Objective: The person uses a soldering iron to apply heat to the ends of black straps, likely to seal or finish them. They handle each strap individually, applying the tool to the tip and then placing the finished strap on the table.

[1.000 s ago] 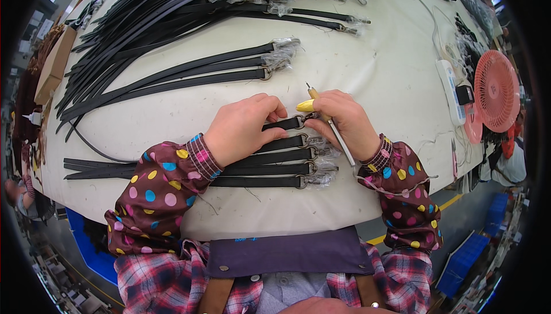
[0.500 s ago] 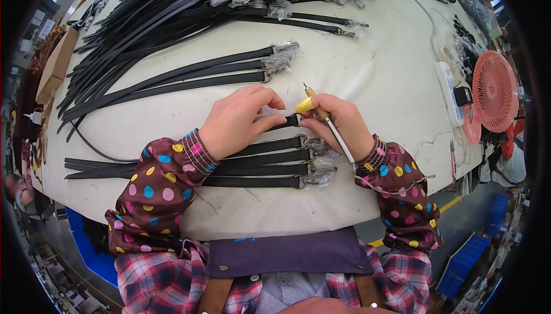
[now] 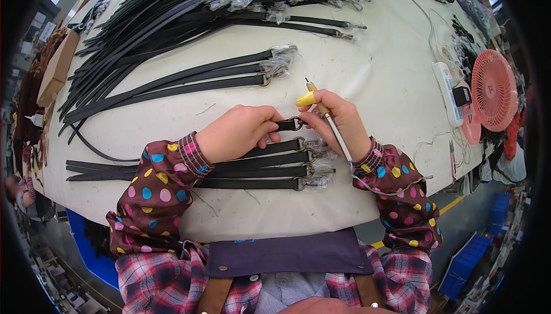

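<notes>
On a white table (image 3: 275, 213), from left to right: a far heap of black straps (image 3: 132, 33), too many to count, with two straps (image 3: 315, 28) poking out rightward from it; nearer, a group of three straps (image 3: 229, 72) with their right ends in clear plastic; and nearest the person, a row of four straps (image 3: 261, 170), each ending in a metal ring at the right. Just beyond that row, a single held strap (image 3: 285, 125) lies between two bare hands. The left hand (image 3: 238, 133) is closed, thumb and fingers pinching the strap just left of its ring. The right hand (image 3: 338, 122) is curled around one pen-like tool (image 3: 337, 133), thin tip pointing to the far side; its fingertips meet the strap's metal fitting, though whether they grip it I cannot tell. A yellow cover (image 3: 306, 99) sits on one finger. Around them, left to right: a cardboard box (image 3: 57, 70) at the left edge, then on the right a white power strip (image 3: 447, 93) and a pink fan (image 3: 492, 87). The left hand and sleeve (image 3: 155, 190) hide part of the near row; a thin cord crosses the right sleeve (image 3: 396, 190). Half a second ago the left fingers were raised apart from the thumb; now they have come down onto the strap.
</notes>
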Demonstrator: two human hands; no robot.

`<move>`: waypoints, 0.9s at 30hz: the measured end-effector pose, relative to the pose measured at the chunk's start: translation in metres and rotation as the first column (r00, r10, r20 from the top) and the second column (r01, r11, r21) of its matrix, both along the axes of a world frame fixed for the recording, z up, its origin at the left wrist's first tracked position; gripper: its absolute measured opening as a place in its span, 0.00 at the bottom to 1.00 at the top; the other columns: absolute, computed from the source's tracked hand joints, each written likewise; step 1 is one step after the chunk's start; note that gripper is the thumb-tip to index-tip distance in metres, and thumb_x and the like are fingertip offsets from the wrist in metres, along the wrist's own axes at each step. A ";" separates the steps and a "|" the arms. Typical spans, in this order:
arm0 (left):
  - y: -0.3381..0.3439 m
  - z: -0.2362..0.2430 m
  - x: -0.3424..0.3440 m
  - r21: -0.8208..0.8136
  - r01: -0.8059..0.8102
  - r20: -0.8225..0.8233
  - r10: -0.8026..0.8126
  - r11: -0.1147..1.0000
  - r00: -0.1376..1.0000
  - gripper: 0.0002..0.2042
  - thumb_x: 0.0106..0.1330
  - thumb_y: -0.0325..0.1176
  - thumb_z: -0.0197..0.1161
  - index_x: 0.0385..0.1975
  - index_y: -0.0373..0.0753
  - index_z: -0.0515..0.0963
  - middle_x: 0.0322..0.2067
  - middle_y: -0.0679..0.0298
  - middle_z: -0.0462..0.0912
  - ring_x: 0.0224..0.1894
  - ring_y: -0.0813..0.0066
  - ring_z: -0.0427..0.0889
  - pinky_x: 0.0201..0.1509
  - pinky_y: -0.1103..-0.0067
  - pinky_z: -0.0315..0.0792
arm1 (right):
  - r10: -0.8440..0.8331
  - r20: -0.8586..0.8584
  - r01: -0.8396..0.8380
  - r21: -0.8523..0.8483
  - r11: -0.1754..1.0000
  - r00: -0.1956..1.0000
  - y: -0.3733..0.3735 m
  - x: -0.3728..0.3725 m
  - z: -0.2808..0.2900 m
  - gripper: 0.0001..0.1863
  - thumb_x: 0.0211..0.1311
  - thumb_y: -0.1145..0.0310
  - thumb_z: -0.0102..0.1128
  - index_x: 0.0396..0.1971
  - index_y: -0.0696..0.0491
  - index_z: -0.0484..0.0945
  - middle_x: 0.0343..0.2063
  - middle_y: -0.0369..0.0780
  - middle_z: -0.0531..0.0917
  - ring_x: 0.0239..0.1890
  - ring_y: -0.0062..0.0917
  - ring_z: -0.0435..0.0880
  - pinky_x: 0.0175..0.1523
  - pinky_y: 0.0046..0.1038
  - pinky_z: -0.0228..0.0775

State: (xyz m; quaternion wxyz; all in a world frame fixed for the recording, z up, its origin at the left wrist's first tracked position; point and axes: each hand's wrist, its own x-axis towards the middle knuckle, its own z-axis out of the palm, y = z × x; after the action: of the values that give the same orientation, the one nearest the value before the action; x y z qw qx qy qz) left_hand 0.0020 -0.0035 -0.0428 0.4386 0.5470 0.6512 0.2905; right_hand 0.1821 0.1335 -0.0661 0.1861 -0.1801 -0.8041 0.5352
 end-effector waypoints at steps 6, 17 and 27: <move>0.005 0.009 0.003 -0.126 -0.007 0.061 0.014 0.992 0.998 0.08 0.70 0.31 0.56 0.40 0.32 0.76 0.25 0.66 0.83 0.20 0.85 0.75 0.26 0.85 0.72 | 0.002 -0.009 -0.002 0.009 1.000 1.000 -0.001 -0.001 -0.004 0.07 0.63 0.76 0.61 0.40 0.58 0.75 0.28 0.34 0.79 0.28 0.13 0.78 0.34 0.16 0.71; 0.002 0.001 -0.004 -0.061 -0.080 -0.078 0.075 0.995 0.994 0.09 0.71 0.34 0.56 0.37 0.34 0.78 0.27 0.62 0.83 0.24 0.78 0.81 0.28 0.81 0.74 | 0.045 -0.082 -0.004 0.445 0.896 0.996 0.002 -0.004 -0.006 0.07 0.56 0.78 0.65 0.35 0.56 0.77 0.28 0.42 0.79 0.32 0.32 0.79 0.39 0.28 0.71; 0.000 -0.005 -0.003 0.207 -0.054 -0.300 0.116 0.977 0.947 0.04 0.62 0.28 0.63 0.34 0.37 0.79 0.28 0.59 0.78 0.33 0.59 0.79 0.39 0.72 0.73 | 0.080 -0.080 -0.038 0.426 0.904 0.994 0.002 -0.004 -0.011 0.08 0.55 0.78 0.66 0.34 0.57 0.76 0.29 0.43 0.79 0.32 0.34 0.79 0.38 0.29 0.72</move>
State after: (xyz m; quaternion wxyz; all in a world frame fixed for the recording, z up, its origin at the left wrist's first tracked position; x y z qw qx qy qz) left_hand -0.0011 -0.0037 -0.0473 0.2619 0.5977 0.7032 0.2822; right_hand 0.1779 0.1357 -0.0770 0.2429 -0.0852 -0.8961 0.3615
